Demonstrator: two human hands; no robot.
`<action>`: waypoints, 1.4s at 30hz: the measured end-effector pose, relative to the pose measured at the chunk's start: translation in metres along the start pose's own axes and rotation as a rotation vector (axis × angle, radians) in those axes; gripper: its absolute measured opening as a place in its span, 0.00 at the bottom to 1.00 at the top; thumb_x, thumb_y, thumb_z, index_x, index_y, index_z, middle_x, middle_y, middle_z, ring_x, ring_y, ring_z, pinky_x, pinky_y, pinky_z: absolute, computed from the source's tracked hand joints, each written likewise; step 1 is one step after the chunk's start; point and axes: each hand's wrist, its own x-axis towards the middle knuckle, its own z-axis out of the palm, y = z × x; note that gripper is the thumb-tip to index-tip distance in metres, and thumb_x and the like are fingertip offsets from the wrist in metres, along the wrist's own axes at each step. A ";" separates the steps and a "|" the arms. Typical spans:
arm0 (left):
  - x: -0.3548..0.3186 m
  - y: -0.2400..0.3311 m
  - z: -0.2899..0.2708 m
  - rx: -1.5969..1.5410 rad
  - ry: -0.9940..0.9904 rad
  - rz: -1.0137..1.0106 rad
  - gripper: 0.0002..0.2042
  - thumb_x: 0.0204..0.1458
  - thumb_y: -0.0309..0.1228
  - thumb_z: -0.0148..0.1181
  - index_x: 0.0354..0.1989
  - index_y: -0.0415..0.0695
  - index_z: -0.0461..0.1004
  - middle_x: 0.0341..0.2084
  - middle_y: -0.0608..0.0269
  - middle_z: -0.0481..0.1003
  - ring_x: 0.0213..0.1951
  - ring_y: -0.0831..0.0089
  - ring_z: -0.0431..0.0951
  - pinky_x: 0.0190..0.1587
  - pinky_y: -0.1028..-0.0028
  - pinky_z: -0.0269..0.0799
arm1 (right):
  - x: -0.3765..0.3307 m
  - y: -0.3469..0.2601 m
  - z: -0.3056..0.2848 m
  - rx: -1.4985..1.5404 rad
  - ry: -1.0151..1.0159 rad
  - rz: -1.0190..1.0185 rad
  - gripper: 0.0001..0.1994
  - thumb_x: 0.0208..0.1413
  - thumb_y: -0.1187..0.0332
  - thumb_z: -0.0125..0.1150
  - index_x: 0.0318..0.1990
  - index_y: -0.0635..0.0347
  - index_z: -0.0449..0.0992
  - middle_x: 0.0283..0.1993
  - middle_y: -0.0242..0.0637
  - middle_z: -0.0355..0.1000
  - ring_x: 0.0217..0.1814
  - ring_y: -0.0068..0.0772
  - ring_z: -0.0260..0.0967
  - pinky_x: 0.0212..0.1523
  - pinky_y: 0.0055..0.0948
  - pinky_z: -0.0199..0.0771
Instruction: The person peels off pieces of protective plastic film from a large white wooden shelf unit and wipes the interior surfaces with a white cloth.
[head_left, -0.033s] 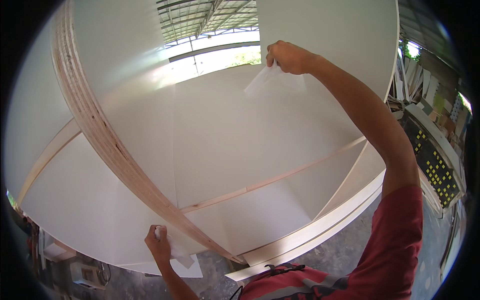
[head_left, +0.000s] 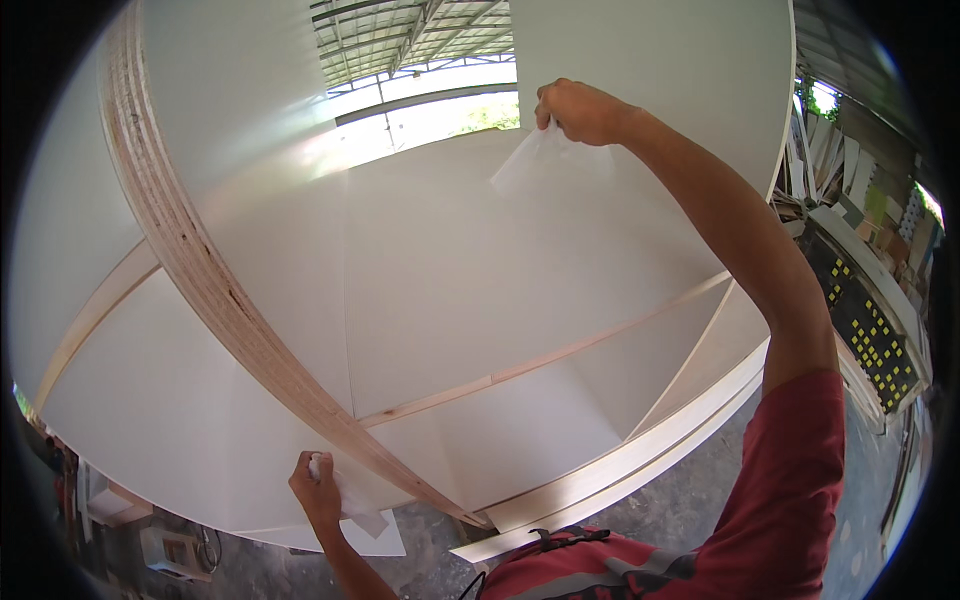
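High up, in front of the white panel, my right hand (head_left: 582,110) is closed on the top of a thin, translucent white sheet (head_left: 540,158), which hangs down from the fingers. Whether it is film or paper I cannot tell. My left hand (head_left: 316,486), low on the left, pinches a similar crumpled white sheet (head_left: 362,508) that trails off to its right. Around both hands is a large white-faced cabinet (head_left: 460,260) with pale wooden edges. A thick plywood edge (head_left: 215,265) runs between the hands.
A thin wooden shelf edge (head_left: 545,368) crosses the cabinet, and layered boards (head_left: 630,440) form its near side. The grey concrete floor (head_left: 690,480) shows below. At right stand a dark panel with yellow squares (head_left: 878,345) and stacked offcuts (head_left: 850,170). A small box (head_left: 172,553) lies lower left.
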 end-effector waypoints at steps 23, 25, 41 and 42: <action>0.001 0.003 -0.002 0.016 0.003 0.022 0.08 0.55 0.27 0.57 0.27 0.34 0.71 0.16 0.65 0.65 0.23 0.79 0.60 0.25 0.72 0.59 | 0.003 -0.060 0.036 0.133 -0.333 0.186 0.39 0.51 0.32 0.57 0.49 0.66 0.78 0.58 0.50 0.69 0.61 0.51 0.66 0.61 0.42 0.67; 0.000 0.002 -0.001 -0.004 0.028 0.037 0.08 0.54 0.27 0.57 0.27 0.34 0.71 0.16 0.65 0.65 0.23 0.79 0.60 0.25 0.72 0.59 | 0.005 -0.062 0.036 0.234 -0.314 0.176 0.24 0.54 0.51 0.63 0.46 0.64 0.79 0.51 0.50 0.74 0.53 0.50 0.72 0.51 0.40 0.73; 0.002 -0.006 0.002 -0.035 0.047 0.034 0.07 0.53 0.27 0.58 0.28 0.35 0.71 0.16 0.68 0.64 0.22 0.80 0.59 0.24 0.73 0.57 | 0.060 -0.026 0.067 -0.559 0.070 -0.133 0.08 0.48 0.78 0.61 0.37 0.65 0.76 0.61 0.51 0.63 0.44 0.43 0.76 0.43 0.39 0.80; 0.003 -0.008 0.005 -0.051 0.060 0.049 0.07 0.52 0.26 0.58 0.28 0.35 0.71 0.16 0.68 0.64 0.22 0.81 0.60 0.24 0.73 0.57 | 0.060 -0.028 0.070 -0.576 -0.008 -0.163 0.07 0.49 0.78 0.60 0.37 0.64 0.76 0.61 0.51 0.64 0.45 0.43 0.76 0.43 0.39 0.80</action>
